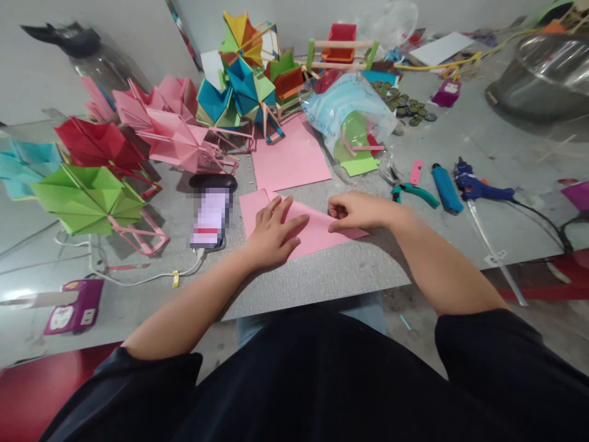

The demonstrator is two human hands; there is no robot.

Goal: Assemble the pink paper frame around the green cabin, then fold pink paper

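Landmark: the folded pink paper sheet (317, 230), lying flat on the grey textured desk (322, 276) in front of the person.

Far left of the sheet: green folded-paper fan model on a pink stick frame (87, 199), with red (99, 144) and pink (170, 132) paper models of the same kind behind it. Just left of the sheet: a phone with a lit screen (210, 218), cable running off leftward.

Left hand (273, 233) lies palm-down on the sheet's left half, fingers (288, 212) spread and flat, pressing, not gripping. Right hand (356, 212) is at the sheet's upper right edge, fingers curled closed in what looks like a pinch on the paper edge; the contact itself is hidden under the knuckles.

Key relation: the sheet's long axis runs left-right and dips a little to the right. Both hands touch it, the left pinning one end and the right on the edge at the other. The free fold edge lies between them, nearer the right hand.

Behind the sheet: a flat unfolded pink paper sheet (288, 153). Behind-right: a clear plastic bag with blue and green paper (350, 116). Right of the sheet: teal-handled pliers (414, 193), a blue lighter (446, 189), and a blue glue gun (478, 187), all well apart from both hands.
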